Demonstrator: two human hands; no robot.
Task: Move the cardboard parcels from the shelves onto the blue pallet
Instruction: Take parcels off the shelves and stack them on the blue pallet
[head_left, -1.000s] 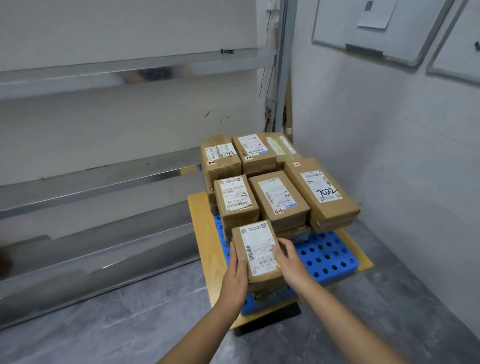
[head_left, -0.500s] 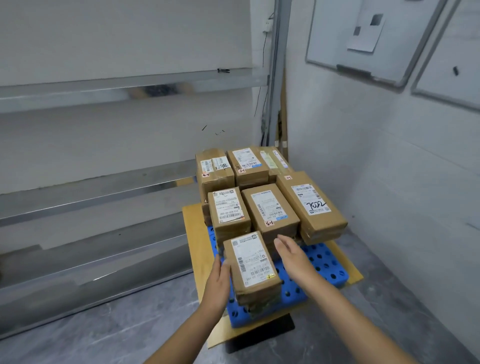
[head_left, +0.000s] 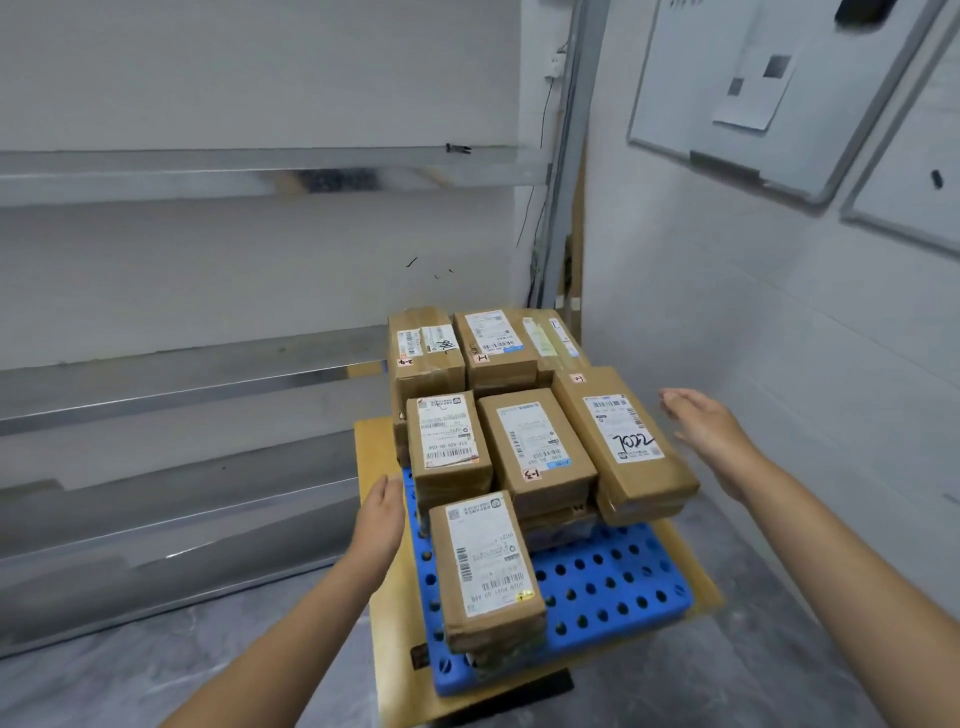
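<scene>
Several brown cardboard parcels with white labels are stacked on the blue perforated pallet (head_left: 613, 587). The nearest parcel (head_left: 485, 566) lies at the pallet's front left corner on top of another one. Behind it a parcel marked "7022" (head_left: 623, 441) sits at the right of the stack. My left hand (head_left: 382, 512) hovers just left of the stack, fingers apart and holding nothing. My right hand (head_left: 709, 428) is open in the air to the right of the "7022" parcel, not touching it.
The pallet rests on a yellow board (head_left: 374, 519) on a low stand above the grey floor. Metal shelves (head_left: 182, 374) run along the left. A white wall with whiteboards (head_left: 753, 104) closes the right side.
Both hands have let go of the nearest parcel, which now rests at the pallet's front left. The left hand drew aside to the left; the right hand swung up and to the right.
</scene>
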